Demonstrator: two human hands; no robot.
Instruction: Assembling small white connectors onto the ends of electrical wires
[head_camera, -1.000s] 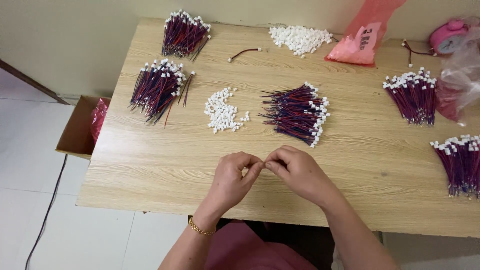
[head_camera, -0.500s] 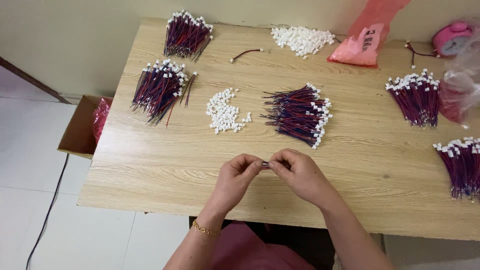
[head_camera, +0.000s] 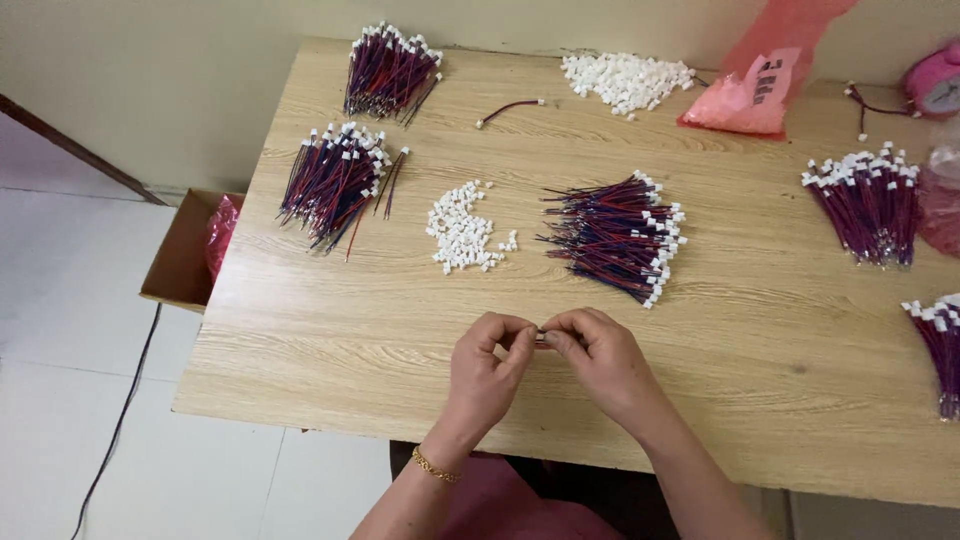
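My left hand (head_camera: 485, 368) and my right hand (head_camera: 600, 358) meet fingertip to fingertip over the near part of the wooden table (head_camera: 320, 330). Between them they pinch a small wire piece with a connector (head_camera: 542, 337), mostly hidden by the fingers. A small heap of white plastic connectors (head_camera: 462, 230) lies just beyond my left hand. A bundle of red and blue wires with white ends (head_camera: 618, 236) lies beyond my right hand. A gold bracelet sits on my left wrist.
More wire bundles lie at the left (head_camera: 335, 183), far left (head_camera: 388, 68), right (head_camera: 872, 203) and right edge (head_camera: 942, 345). A larger connector heap (head_camera: 625, 79), a single wire (head_camera: 510, 108) and a pink bag (head_camera: 765, 75) sit at the back. A cardboard box (head_camera: 185, 255) stands on the floor.
Both hands stay together at the same spot, with fingers shifting slightly around the small piece. The camera view has drifted a little.
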